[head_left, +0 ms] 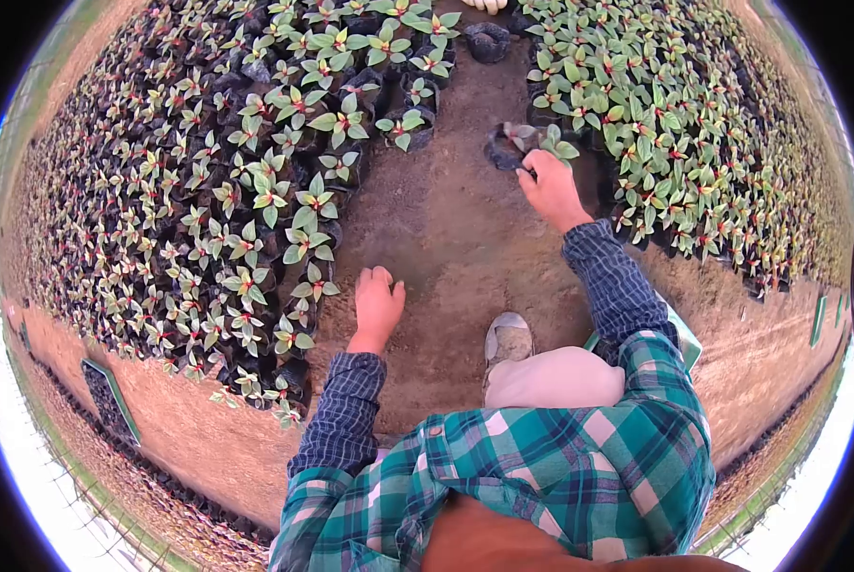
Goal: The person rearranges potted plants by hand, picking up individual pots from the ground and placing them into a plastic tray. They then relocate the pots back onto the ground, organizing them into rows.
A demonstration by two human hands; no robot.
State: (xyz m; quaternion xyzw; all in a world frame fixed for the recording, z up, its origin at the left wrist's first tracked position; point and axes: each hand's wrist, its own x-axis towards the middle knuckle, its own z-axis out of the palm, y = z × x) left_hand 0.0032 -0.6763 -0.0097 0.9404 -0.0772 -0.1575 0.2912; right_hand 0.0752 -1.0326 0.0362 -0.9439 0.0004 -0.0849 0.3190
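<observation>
My right hand (553,191) reaches forward to the right, its thumb and fingers pinched at the edge of a black plastic seedling bag (499,153). The bag leans over on the soil, and a green-leaved seedling (560,145) shows just beyond my fingers. My left hand (379,303) hovers over the bare soil near the left block of plants, with fingers loosely bent and the thumb apart. Nothing shows in it, though its palm is hidden. Closest to it are potted seedlings (314,283) with green leaves and reddish centres.
Dense blocks of bagged seedlings stand on the left (198,191) and right (675,124), with a soil strip (446,210) between them. Another black bag (487,43) stands farther up. A pale, finger-like shape (486,5) shows at the top edge. My shoe (509,338) rests on the soil.
</observation>
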